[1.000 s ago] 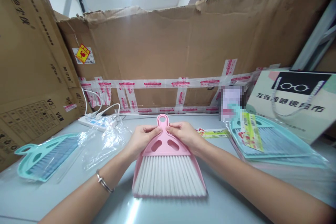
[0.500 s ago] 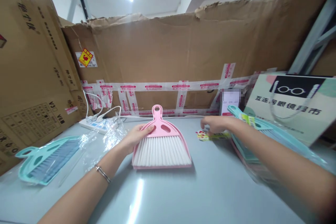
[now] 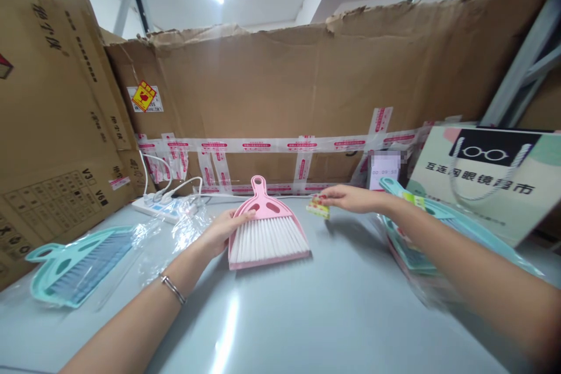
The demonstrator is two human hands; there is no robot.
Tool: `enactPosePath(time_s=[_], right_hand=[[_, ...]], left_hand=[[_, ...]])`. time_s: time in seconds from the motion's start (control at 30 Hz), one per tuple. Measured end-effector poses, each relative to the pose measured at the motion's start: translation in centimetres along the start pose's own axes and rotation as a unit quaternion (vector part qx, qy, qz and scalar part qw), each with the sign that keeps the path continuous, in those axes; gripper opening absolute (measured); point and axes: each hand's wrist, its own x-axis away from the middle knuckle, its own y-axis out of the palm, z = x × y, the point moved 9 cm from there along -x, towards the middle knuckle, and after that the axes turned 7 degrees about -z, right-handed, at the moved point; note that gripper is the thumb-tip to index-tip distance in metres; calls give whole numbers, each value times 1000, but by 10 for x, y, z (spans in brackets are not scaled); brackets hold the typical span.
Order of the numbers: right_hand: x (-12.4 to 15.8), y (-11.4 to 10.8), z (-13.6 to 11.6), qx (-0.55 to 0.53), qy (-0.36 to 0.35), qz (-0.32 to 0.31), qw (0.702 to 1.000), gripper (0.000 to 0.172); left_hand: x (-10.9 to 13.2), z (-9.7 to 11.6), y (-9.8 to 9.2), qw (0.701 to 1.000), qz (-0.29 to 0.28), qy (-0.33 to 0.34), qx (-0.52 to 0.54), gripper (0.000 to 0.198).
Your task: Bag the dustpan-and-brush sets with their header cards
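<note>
My left hand point(image 3: 222, 232) grips the left edge of a pink dustpan point(image 3: 261, 208), thumb on top, with a white-bristled brush point(image 3: 268, 241) nested in it. The pan's hanging loop points away from me. To its right, my right hand point(image 3: 350, 197) pinches a small yellow-green printed card point(image 3: 318, 208), held just off the dustpan's handle side. Beneath my right forearm lies a stack of teal dustpan sets point(image 3: 464, 225) in clear plastic. Another teal dustpan and brush set point(image 3: 83, 266) sits in its clear bag at the left.
Crumpled clear plastic point(image 3: 188, 228) lies beside a white power strip point(image 3: 160, 209) with plugged-in cables. A phone showing a timer point(image 3: 384, 170) leans at the back. A paper bag with a glasses print point(image 3: 486, 181) stands right. Large cardboard point(image 3: 263, 87) walls the grey table point(image 3: 315, 315).
My right hand has picked up the printed card and moved it left towards the pink dustpan. The dustpan has shifted and turned slightly in my left hand.
</note>
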Motion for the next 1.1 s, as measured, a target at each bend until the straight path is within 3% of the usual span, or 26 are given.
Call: enactPosePath(time_s=[0.13,0.27,0.47,0.63,0.77,0.83,0.9,0.97,1.03,1.1], right_hand=[[14,11,-72,-31,-128,4,991,23],[8,39,-112,73,-153,43,984,16],[-10,56,-114,157,-135,116,971,26],[-12,51,-106,181,-119,170,961,30],[-4,44,-92,139,-114,225,958,28],[15,30,-82,70,-122,335,932,35],[44,16,-59,-60,-97,473,874,58],[59,23,-25,-247,-28,519,818,71],[47,55,-5,-449,21,416,791,67],[27,93,-15,-607,14,246,755,54]], left_hand=[[-4,-7,4,998,4,-1,63,39],[-4,-9,22,991,-35,27,123,41],[2,-7,33,988,-43,47,138,44],[4,5,41,988,-82,83,103,47],[5,10,43,989,-95,96,61,60],[5,11,41,989,-84,97,74,61],[5,14,36,987,-56,113,104,63],[5,17,32,980,-23,141,138,66],[7,17,33,973,-1,162,164,67],[8,12,42,971,0,165,173,67]])
